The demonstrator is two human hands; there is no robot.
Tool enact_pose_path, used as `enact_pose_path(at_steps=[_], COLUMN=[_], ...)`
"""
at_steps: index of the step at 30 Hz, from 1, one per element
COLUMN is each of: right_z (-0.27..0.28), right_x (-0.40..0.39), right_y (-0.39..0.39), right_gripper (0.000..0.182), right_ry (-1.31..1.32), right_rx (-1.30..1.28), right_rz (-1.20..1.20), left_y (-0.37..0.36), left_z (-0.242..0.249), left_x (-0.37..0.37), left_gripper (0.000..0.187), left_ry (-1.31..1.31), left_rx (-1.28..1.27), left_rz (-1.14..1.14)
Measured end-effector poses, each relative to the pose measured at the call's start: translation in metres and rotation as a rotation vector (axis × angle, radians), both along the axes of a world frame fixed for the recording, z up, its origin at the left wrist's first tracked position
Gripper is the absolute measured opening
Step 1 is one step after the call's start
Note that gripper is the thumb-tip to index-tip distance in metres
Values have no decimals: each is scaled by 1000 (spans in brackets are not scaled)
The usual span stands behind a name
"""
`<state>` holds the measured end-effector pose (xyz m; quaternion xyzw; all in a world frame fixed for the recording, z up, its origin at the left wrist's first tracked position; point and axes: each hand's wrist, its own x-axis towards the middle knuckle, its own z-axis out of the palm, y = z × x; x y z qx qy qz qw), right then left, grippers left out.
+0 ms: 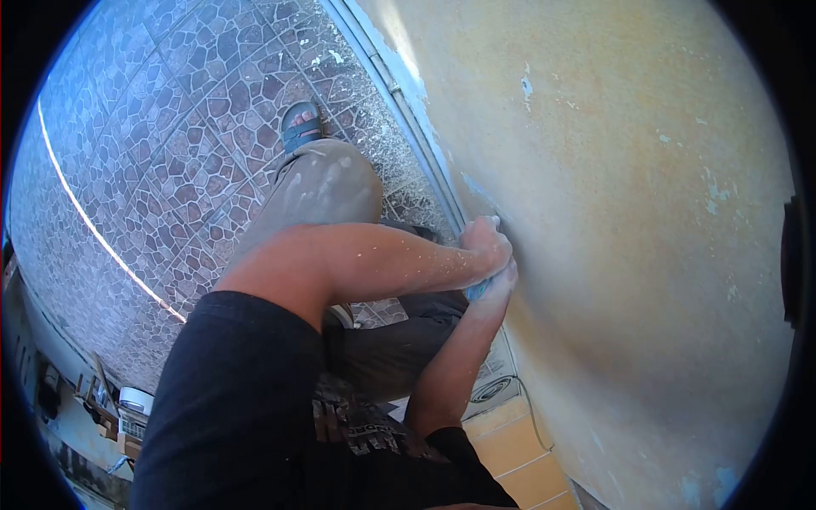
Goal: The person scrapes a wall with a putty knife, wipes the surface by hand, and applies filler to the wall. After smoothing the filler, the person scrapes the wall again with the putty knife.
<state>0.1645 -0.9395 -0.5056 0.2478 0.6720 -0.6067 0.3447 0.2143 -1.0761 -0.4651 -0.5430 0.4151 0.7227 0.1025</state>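
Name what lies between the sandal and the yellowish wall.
Between sandal and wall: floor tiles scattered with pale flecks, then piping along the wall's base, seen in the head view.

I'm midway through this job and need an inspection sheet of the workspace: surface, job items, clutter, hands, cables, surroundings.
Surface: yellowish wall, paint chipped in scattered pale-blue patches.
Job's things: something bluish shows by the hands; any tool is too hidden to identify.
Clutter: pale flakes and dust on the stone-patterned floor near the wall; assorted items at the far lower-left edge.
Hands: left hand and right hand together, close to the wall's lower edge; grip unclear.
Cables: thin cable or hose, partly coiled, by the orange tiles; pipes along the wall base.
Surroundings: sandalled foot on the floor; no other person seen.
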Motion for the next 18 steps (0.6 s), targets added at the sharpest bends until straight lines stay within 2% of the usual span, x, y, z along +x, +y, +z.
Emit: enact_pose_path(at_steps=[2,4,5,7,8,10,14,18], right_z=[35,45,36,7,-12,-46,0,17], right_x=[13,21,19,8,1,-13,-8,7], right_y=[-17,-33,-28,2,15,27,9,-12], right_gripper=[40,40,40,42,42,49,47,45], right_ry=[11,17,13,0,13,-199,-108,-39], right_rx=[-64,-153,-158,-107,-104,-215,-140,-90], right_rz=[57,104,97,320,319,153,300,372], left_y=[0,-1,1,3,2,-5,6,0], left_z=[23,19,15,-7,-13,-5,10,-10], left_x=[8,3,3,-1,-5,-3,4,-5], left_gripper=[39,39,40,39,39,39,39,40], left_ry=[85,97,114,74,34,50,114,30], left_rx=[-75,-131,-177,-155,-139,-117,-105,-107], left_rz=[15,-21,-57,-53,-31,-31,-5,-42])
